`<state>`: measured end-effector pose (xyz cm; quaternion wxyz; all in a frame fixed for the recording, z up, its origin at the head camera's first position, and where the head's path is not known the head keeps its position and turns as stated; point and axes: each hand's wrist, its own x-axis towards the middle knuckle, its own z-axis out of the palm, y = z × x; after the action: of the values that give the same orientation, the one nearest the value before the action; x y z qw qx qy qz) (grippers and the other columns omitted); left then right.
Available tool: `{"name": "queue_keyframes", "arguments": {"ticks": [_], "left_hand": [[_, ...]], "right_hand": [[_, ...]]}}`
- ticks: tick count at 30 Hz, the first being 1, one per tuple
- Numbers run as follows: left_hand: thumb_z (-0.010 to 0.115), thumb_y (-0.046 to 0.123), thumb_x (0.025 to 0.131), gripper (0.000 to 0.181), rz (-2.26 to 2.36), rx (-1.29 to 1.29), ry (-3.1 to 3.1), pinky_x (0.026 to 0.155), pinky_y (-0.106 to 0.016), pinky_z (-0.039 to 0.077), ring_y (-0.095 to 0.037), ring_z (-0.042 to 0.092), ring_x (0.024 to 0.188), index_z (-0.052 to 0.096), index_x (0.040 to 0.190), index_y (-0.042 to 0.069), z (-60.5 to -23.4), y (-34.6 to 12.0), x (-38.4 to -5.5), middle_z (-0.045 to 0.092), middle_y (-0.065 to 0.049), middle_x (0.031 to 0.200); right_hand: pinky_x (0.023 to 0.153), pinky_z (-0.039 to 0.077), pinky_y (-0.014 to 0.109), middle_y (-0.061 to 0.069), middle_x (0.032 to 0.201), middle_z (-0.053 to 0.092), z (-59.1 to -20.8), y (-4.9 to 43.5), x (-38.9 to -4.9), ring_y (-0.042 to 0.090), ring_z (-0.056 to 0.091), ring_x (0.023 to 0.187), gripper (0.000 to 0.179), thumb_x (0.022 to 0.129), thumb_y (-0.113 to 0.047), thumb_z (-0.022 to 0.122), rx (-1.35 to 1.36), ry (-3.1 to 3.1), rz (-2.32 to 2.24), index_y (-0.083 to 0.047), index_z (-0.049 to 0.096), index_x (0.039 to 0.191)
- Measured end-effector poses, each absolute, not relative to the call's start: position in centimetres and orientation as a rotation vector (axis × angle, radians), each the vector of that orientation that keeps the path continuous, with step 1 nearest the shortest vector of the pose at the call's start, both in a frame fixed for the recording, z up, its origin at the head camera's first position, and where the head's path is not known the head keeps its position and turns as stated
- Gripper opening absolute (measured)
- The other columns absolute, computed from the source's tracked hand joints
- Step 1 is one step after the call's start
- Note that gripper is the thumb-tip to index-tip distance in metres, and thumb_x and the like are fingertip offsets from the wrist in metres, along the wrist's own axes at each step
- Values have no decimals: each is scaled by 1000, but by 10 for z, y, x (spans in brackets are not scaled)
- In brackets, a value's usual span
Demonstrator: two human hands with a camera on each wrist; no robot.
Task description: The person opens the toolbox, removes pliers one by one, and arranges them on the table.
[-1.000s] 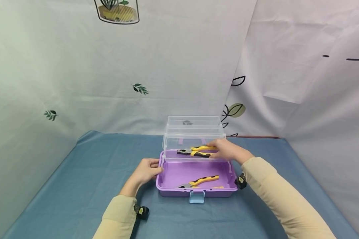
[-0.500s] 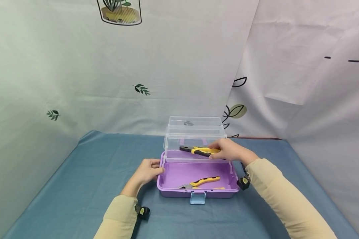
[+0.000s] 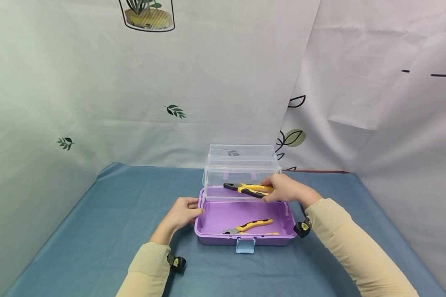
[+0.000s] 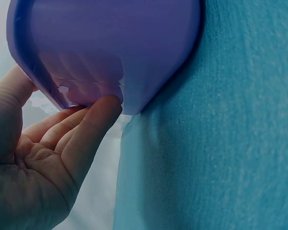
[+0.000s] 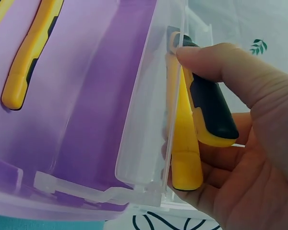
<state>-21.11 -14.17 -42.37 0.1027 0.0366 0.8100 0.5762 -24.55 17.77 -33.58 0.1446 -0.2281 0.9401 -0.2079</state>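
Note:
A purple toolbox (image 3: 226, 214) stands on the table with its clear lid (image 3: 241, 150) raised. My left hand (image 3: 182, 212) grips its left rim, thumb over the edge and fingers against the outer wall (image 4: 110, 43). Over the clear upper tray (image 3: 217, 199) at the back of the box, my right hand (image 3: 284, 189) holds yellow-and-black pliers (image 3: 245, 189) by the handles. Seen from the right wrist, the thumb lies on one handle (image 5: 211, 108), the fingers behind the other. A second pair of pliers (image 3: 254, 224) lies on the box floor, partly hidden by the front wall.
A light blue latch (image 3: 245, 246) hangs open at the box's front. Blue cloth (image 3: 126, 231) covers the table around the box. Pale printed fabric (image 3: 226, 82) hangs behind the table and at both sides.
The pliers in my right hand have turned and tilted, with their handles closer together than a second ago. They have shifted slightly right. My left hand keeps its grip on the toolbox rim.

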Motion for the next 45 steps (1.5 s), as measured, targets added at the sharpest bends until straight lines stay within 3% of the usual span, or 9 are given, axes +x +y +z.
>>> {"name": "queue_keyframes", "arguments": {"ticks": [4,10,18,28,35,45], "left_hand": [[62,3,82,49,1699,112,2386,65,-36,60,-32,69,91,51,126,-16,-425,-142,-212,60,-32,118],[62,2,82,49,1704,108,2383,64,-36,60,-31,69,90,50,126,-16,-426,-142,-212,60,-32,118],[62,2,82,48,1707,92,2387,64,-36,60,-31,69,90,51,125,-15,-427,-142,-211,60,-31,118],[61,1,82,48,1732,99,2372,65,-37,60,-33,69,92,50,126,-16,-427,-143,-212,60,-32,118],[62,2,82,49,1724,88,2379,64,-37,60,-33,69,91,50,126,-15,-426,-143,-211,60,-31,118],[62,3,81,50,1749,70,2366,66,-37,60,-34,69,93,50,127,-15,-429,-142,-212,60,-31,118]], "right_hand": [[82,53,38,12,112,63,-334,179,-243,18,57,91,61,79,-21,74,-647,2753,-549,6,53,130],[81,51,39,12,109,59,-337,182,-239,21,54,92,58,77,-21,74,-690,2816,-545,4,57,125],[88,50,43,11,115,58,-347,186,-233,23,54,102,58,77,-27,73,-674,2877,-600,-1,55,125],[80,53,39,12,115,63,-354,188,-227,21,59,97,59,78,-25,73,-641,2895,-706,-3,52,129],[83,54,43,13,124,60,-362,192,-222,24,58,104,62,81,-28,72,-633,2941,-751,-6,50,134],[83,52,45,12,124,60,-372,198,-216,27,58,105,64,80,-28,74,-632,2971,-815,-8,49,135]]}}
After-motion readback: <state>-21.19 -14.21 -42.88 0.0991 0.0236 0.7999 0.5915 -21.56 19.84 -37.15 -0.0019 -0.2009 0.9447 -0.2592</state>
